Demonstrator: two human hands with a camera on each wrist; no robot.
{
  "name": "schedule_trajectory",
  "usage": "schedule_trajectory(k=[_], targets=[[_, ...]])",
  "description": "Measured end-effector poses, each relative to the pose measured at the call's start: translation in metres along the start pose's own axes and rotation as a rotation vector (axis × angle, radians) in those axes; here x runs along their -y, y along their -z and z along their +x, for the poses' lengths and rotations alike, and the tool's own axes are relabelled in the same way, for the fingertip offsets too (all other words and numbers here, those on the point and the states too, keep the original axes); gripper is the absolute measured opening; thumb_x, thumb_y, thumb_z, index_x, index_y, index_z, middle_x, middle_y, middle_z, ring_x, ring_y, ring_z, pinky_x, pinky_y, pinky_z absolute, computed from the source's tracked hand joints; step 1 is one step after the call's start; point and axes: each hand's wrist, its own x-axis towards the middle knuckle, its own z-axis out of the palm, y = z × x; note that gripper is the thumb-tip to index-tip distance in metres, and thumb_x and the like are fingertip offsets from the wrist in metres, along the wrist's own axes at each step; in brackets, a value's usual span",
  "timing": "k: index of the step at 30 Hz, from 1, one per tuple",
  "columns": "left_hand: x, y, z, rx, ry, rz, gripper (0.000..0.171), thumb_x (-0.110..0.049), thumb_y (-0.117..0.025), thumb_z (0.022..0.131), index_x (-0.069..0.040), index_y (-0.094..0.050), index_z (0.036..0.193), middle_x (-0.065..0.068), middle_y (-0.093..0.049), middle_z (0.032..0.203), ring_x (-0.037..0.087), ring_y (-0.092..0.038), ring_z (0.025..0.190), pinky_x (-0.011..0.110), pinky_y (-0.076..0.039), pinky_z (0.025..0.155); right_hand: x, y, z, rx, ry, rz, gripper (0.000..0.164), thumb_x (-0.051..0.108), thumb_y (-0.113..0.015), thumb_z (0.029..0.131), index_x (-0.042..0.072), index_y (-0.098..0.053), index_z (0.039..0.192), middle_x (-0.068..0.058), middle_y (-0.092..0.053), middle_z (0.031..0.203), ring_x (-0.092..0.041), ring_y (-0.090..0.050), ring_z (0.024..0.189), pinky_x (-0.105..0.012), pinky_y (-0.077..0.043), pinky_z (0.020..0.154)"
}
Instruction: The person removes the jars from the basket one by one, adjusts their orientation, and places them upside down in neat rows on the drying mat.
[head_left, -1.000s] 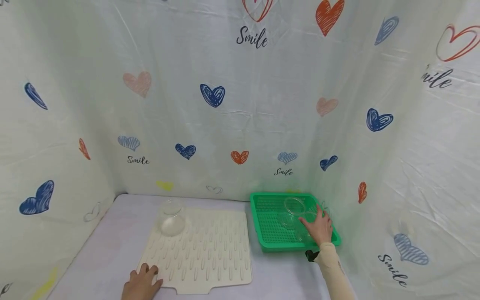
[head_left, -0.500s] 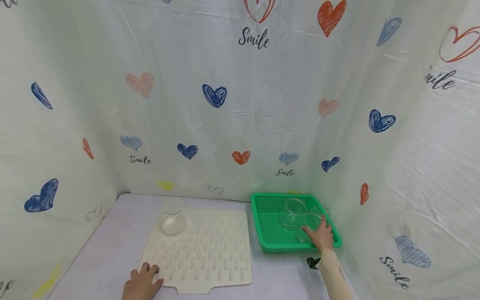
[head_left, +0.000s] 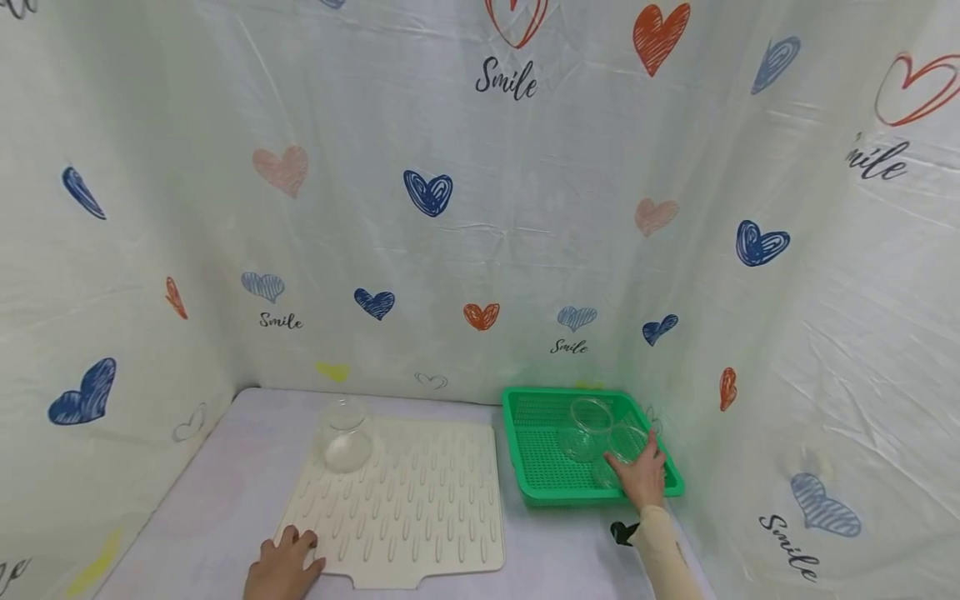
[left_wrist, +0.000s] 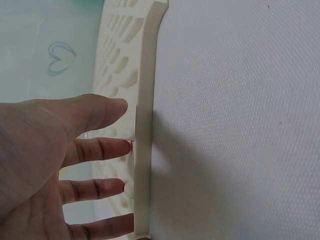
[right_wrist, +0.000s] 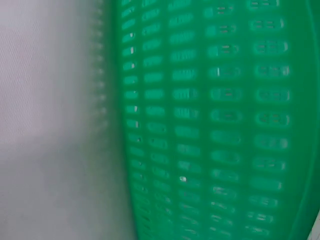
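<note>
In the head view my right hand (head_left: 640, 479) reaches over the front right of a green slotted basket (head_left: 528, 493). Thumb and fingers span a clear cup (head_left: 626, 440) standing in it and hold its sides. Just behind and to the left stands a second clear cup (head_left: 589, 417). My left hand (head_left: 283, 567) rests at the near left corner of a cream ridged mat (head_left: 420, 500). The left wrist view shows its fingers (left_wrist: 107, 187) fairly straight against the mat's edge. One more clear cup (head_left: 347, 446) stands on the mat's far left part. Basket wall hides the right hand in its wrist view.
A white-covered table (head_left: 202, 508) carries the mat and basket. Behind and on both sides hangs a pale curtain (head_left: 480, 250) printed with hearts and words. The basket's raised rim stands close to the right-hand curtain. A dark object shows beside the right wrist.
My right hand has come down and back slightly, from spread above the cup to fingers around its sides. The left hand has stayed at the mat's corner.
</note>
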Motion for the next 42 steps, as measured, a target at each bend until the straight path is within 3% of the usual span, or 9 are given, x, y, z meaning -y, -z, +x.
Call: schedule_trajectory(k=[5, 11, 17, 24, 27, 30, 35, 39, 42], targets=[[0.0, 0.002, -0.002, 0.014, 0.007, 0.006, 0.038, -0.038, -0.073, 0.082, -0.008, -0.063, 0.104, 0.013, -0.051, 0.1, 0.032, -0.05, 0.078, 0.048, -0.051, 0.061, 0.012, -0.001, -0.002, -0.117, 0.08, 0.036, 0.113, 0.041, -0.079, 0.077, 0.01, -0.003, 0.155, -0.037, -0.03, 0.137, -0.054, -0.047, 0.109, -0.063, -0.044, 0.081], [-0.001, 0.007, -0.004, 0.027, 0.024, -0.004, 0.04, -0.039, -0.072, 0.083, -0.006, -0.063, 0.104, 0.014, -0.052, 0.102, 0.031, -0.05, 0.079, 0.047, -0.051, 0.062, 0.044, 0.006, -0.008, -0.255, 0.282, 0.009, 0.116, 0.033, -0.086, 0.069, 0.017, -0.009, 0.156, -0.029, -0.032, 0.145, -0.05, -0.04, 0.123, -0.067, -0.034, 0.095], [-0.001, 0.014, -0.004, 0.018, 0.026, -0.055, 0.043, -0.04, -0.068, 0.086, -0.002, -0.063, 0.105, 0.015, -0.054, 0.102, 0.033, -0.053, 0.081, 0.05, -0.05, 0.065, 0.094, 0.013, -0.02, -0.339, 0.565, -0.086, 0.114, 0.032, -0.083, 0.066, 0.014, -0.014, 0.155, -0.024, -0.041, 0.141, -0.046, -0.044, 0.122, -0.065, -0.034, 0.097], [-0.011, 0.029, -0.006, -0.032, 0.004, -0.065, 0.042, -0.039, -0.066, 0.088, 0.001, -0.06, 0.101, 0.014, -0.056, 0.092, 0.033, -0.055, 0.08, 0.052, -0.049, 0.067, 0.15, 0.013, -0.041, -0.41, 0.907, -0.345, 0.108, 0.039, -0.076, 0.064, 0.012, -0.02, 0.152, -0.023, -0.046, 0.138, -0.043, -0.051, 0.111, -0.058, -0.043, 0.088], [-0.028, 0.037, -0.002, -0.113, -0.033, -0.114, 0.043, -0.033, -0.068, 0.087, 0.003, -0.058, 0.108, 0.017, -0.058, 0.095, 0.036, -0.057, 0.084, 0.051, -0.05, 0.067, 0.171, 0.008, -0.054, -0.42, 1.045, -0.41, 0.11, 0.041, -0.078, 0.059, 0.013, -0.023, 0.15, -0.023, -0.049, 0.135, -0.041, -0.053, 0.109, -0.055, -0.045, 0.086], [-0.054, 0.041, 0.004, -0.166, -0.114, -0.232, 0.06, -0.036, -0.069, 0.087, 0.004, -0.05, 0.126, 0.023, -0.056, 0.115, 0.042, -0.057, 0.101, 0.054, -0.052, 0.077, 0.189, 0.001, -0.067, -0.37, 1.127, -0.464, 0.115, 0.044, -0.08, 0.056, 0.016, -0.022, 0.152, -0.022, -0.049, 0.135, -0.039, -0.053, 0.11, -0.053, -0.045, 0.09], [-0.108, 0.046, 0.013, -0.199, -0.296, -0.393, 0.091, -0.056, -0.067, 0.084, -0.001, -0.031, 0.147, 0.024, -0.045, 0.14, 0.043, -0.047, 0.126, 0.058, -0.045, 0.097, 0.213, -0.01, -0.089, -0.239, 1.186, -0.564, 0.123, 0.049, -0.083, 0.056, 0.023, -0.015, 0.154, -0.02, -0.048, 0.137, -0.039, -0.052, 0.115, -0.053, -0.039, 0.104], [-0.143, 0.052, 0.017, -0.232, -0.416, -0.429, 0.101, -0.064, -0.067, 0.079, -0.009, -0.025, 0.152, 0.02, -0.044, 0.144, 0.039, -0.048, 0.128, 0.055, -0.046, 0.098, 0.223, -0.018, -0.103, -0.182, 1.205, -0.63, 0.126, 0.052, -0.084, 0.056, 0.027, -0.011, 0.155, -0.018, -0.048, 0.137, -0.039, -0.053, 0.117, -0.053, -0.036, 0.108], [-0.159, 0.056, 0.019, -0.234, -0.467, -0.435, 0.103, -0.067, -0.067, 0.077, -0.015, -0.022, 0.154, 0.016, -0.041, 0.148, 0.038, -0.045, 0.131, 0.056, -0.045, 0.099, 0.228, -0.023, -0.112, -0.16, 1.228, -0.65, 0.129, 0.056, -0.085, 0.054, 0.028, -0.01, 0.155, -0.016, -0.049, 0.135, -0.038, -0.055, 0.116, -0.054, -0.036, 0.109]])
